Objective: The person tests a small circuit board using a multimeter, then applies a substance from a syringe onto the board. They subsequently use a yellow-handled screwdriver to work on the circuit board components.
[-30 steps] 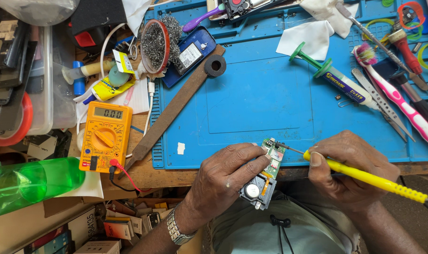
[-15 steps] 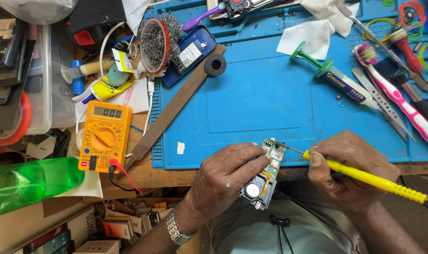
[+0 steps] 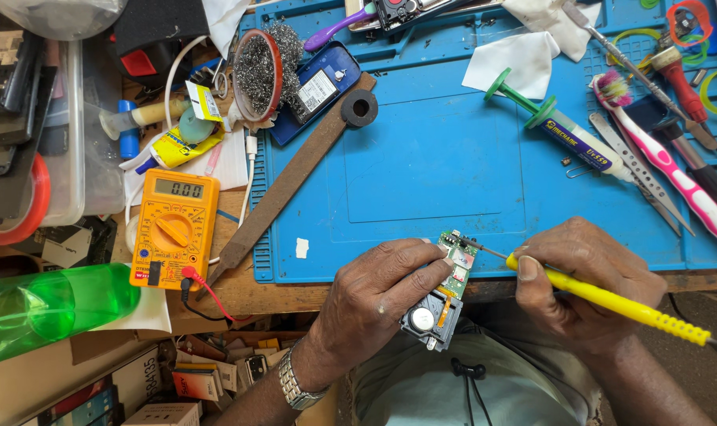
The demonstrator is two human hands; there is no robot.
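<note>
Tip of the yellow soldering iron [image 3: 611, 298] clenched in my right hand [image 3: 583, 284] points left onto the top end of the small circuit board [image 3: 455, 264], which my left hand [image 3: 382, 296] grasps upright at the blue mat's [image 3: 421, 166] near edge.

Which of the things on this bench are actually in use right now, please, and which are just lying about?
In use: left hand holding the small circuit board; right hand holding the yellow soldering iron, tip at the board.

Lying about: orange multimeter, pink toothbrush, green-plunger syringe, steel wool, green bottle, tweezers.
</note>
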